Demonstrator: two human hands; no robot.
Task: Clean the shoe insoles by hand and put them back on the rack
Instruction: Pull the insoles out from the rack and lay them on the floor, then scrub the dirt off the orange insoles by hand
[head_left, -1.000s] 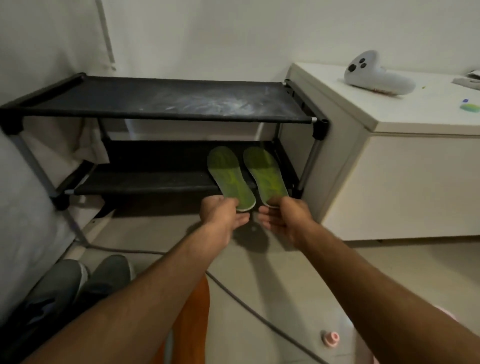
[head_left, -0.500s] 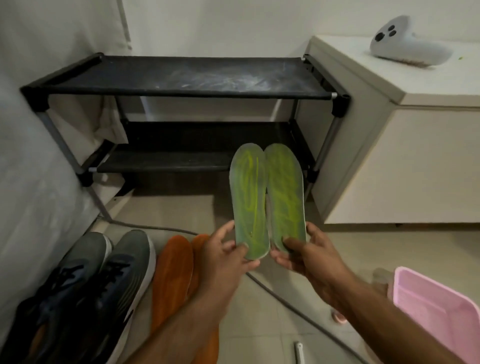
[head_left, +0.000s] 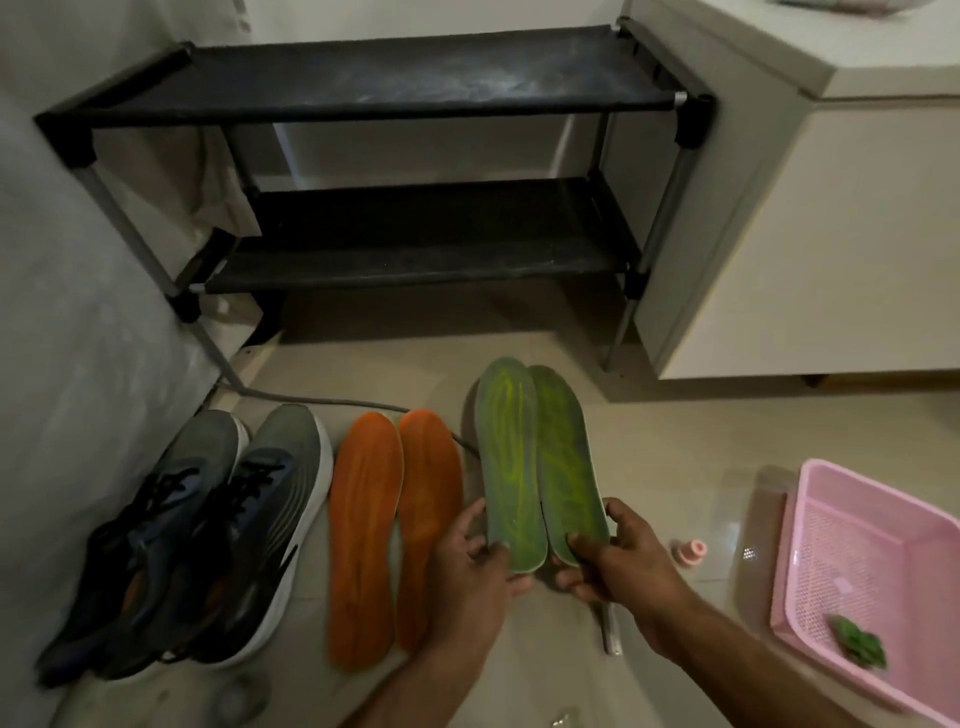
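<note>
Green insoles (head_left: 540, 462), drawn off the rack's (head_left: 415, 260) lower shelf a second ago, now held low beside the orange insoles (head_left: 395, 525) on the floor; left hand (head_left: 475, 558) and right hand (head_left: 618, 561) each pinch a heel end; both shelves bare, cleaning presumably next.

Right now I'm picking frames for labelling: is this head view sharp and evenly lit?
Head view: dim overall, with the black two-shelf rack's lower shelf in deep shadow; slight motion blur softens the pair of green foam insoles and the pink mesh plastic basket; wide-angle distortion bends the white cabinet's edges.
</note>
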